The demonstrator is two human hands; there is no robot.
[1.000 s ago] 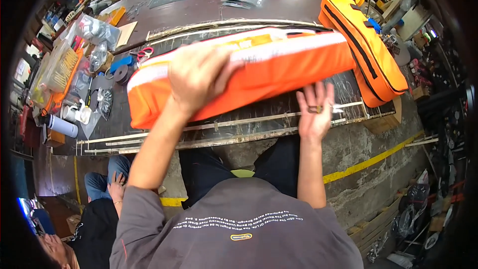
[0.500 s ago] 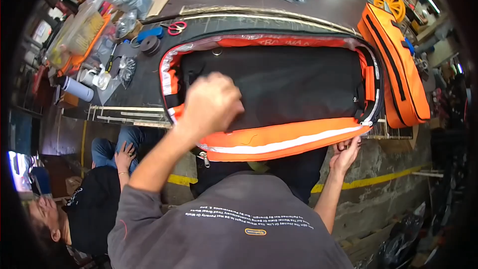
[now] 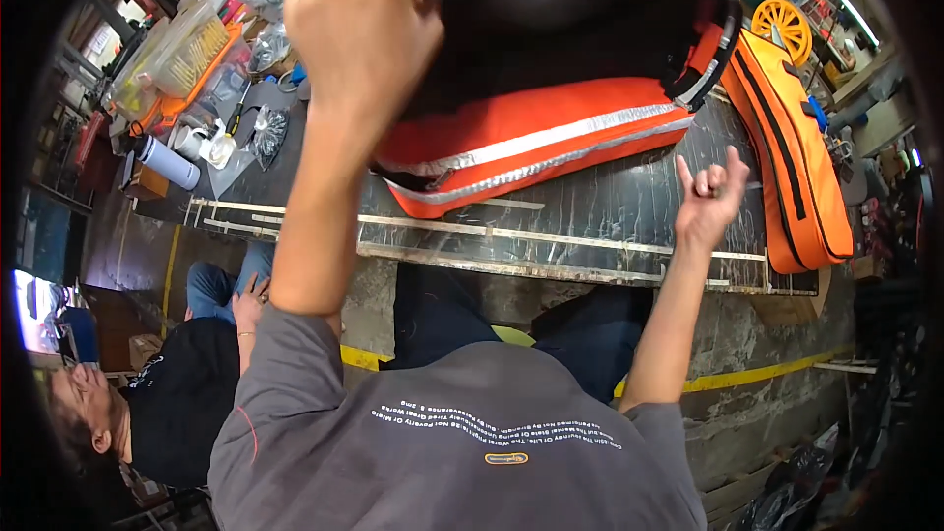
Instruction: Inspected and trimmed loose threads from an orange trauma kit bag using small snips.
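Observation:
A large orange bag point(image 3: 551, 123) with silvery reflective strips and a black inside is tipped up on the dark worktable, its far part raised. My left hand point(image 3: 366, 34) is closed around the bag's rim at its upper left. Below the bag's right end, my right hand point(image 3: 710, 202) is held over the table, apart from the bag. Some of its fingers are stretched out, others curled, and nothing is in it. The bag's far edge runs out of the top of the picture.
At the right stands a second orange bag point(image 3: 792, 157) with a black zip. On the left are a lidded bottle point(image 3: 165, 162), a clear plastic box point(image 3: 182, 54) and a bag of small dark parts point(image 3: 268, 133). A person point(image 3: 182, 383) sits at the lower left.
My left hand has moved up from the bag's inside to its rim, and the bag has been lifted and tilted away from me. My right hand has left its front edge and risen.

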